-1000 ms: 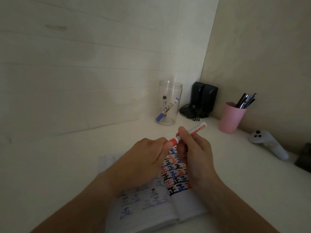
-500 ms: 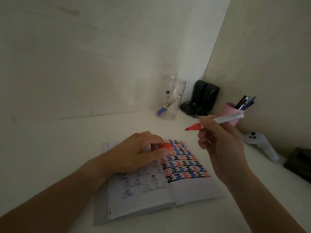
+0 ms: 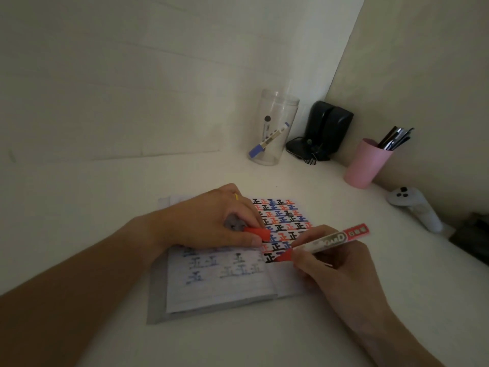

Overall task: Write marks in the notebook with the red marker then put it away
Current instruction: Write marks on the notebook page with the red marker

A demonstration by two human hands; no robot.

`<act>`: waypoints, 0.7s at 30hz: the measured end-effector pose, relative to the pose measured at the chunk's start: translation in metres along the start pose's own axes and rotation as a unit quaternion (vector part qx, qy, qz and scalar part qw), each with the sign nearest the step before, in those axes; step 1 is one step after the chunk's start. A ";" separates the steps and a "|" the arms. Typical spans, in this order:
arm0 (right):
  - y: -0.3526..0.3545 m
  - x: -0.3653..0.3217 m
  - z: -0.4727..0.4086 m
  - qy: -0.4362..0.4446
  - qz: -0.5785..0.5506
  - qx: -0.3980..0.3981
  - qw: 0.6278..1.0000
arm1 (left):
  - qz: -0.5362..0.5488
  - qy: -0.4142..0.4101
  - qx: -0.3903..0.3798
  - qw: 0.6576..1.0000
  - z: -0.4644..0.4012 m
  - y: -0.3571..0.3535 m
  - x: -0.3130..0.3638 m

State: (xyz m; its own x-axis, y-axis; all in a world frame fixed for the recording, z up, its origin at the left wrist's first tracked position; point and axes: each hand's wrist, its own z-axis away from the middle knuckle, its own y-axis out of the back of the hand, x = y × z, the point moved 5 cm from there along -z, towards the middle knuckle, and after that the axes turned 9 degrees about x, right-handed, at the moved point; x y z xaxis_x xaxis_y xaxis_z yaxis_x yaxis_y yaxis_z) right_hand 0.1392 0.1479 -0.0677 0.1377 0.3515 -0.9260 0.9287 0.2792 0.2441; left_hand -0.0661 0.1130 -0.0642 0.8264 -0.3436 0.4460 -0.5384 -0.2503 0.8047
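Observation:
An open notebook [image 3: 225, 287] lies on the white desk, its right page filled with rows of black, red and blue marks. My right hand [image 3: 341, 271] holds the uncapped red marker [image 3: 325, 241] like a pen, its red tip down on the right page just after the last black mark in the bottom row. My left hand [image 3: 211, 223] rests on the notebook's middle, pressing the pages flat, with the red cap [image 3: 258, 232] pinched between thumb and fingers.
A clear jar [image 3: 275, 128] with a blue marker stands at the back by the wall. Beside it are a black device [image 3: 325, 128] with cables, a pink cup [image 3: 366, 162] of pens, and a white controller [image 3: 415, 207]. A dark object [image 3: 473, 237] sits at the right edge.
My left hand pulled the cap off and settled on the notebook. My right hand swung the uncapped marker down from mid-air until its tip met the page.

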 end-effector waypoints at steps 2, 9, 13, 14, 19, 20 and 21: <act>0.000 -0.002 0.001 0.014 0.012 0.000 1.000 | 0.002 0.001 0.004 1.000 -0.001 0.001 0.000; -0.002 -0.002 0.001 0.014 0.011 -0.017 1.000 | 0.002 0.003 0.004 1.000 0.001 0.000 -0.002; -0.001 0.000 0.001 0.007 0.046 -0.003 0.999 | 0.003 0.003 -0.001 1.000 0.001 0.000 -0.002; -0.001 0.001 0.001 0.006 0.053 0.003 0.999 | 0.004 0.003 -0.002 1.000 0.001 0.000 -0.002; 0.001 0.001 0.000 0.007 0.044 0.010 0.999 | 0.005 0.008 -0.005 1.000 0.001 -0.001 -0.002; 0.001 0.000 0.000 0.010 0.043 0.007 0.999 | 0.005 0.009 -0.005 1.000 0.001 -0.001 -0.003; 0.001 0.000 0.000 0.014 0.046 0.003 0.999 | 0.004 0.009 -0.006 1.000 0.001 -0.001 -0.003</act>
State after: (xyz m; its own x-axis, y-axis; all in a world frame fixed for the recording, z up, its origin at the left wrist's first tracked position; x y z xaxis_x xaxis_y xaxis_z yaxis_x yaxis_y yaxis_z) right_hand 0.1403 0.1479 -0.0672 0.2126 0.4009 -0.8911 0.9148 0.2389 0.3257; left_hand -0.0680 0.1131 -0.0665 0.8248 -0.3293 0.4596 -0.5435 -0.2375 0.8051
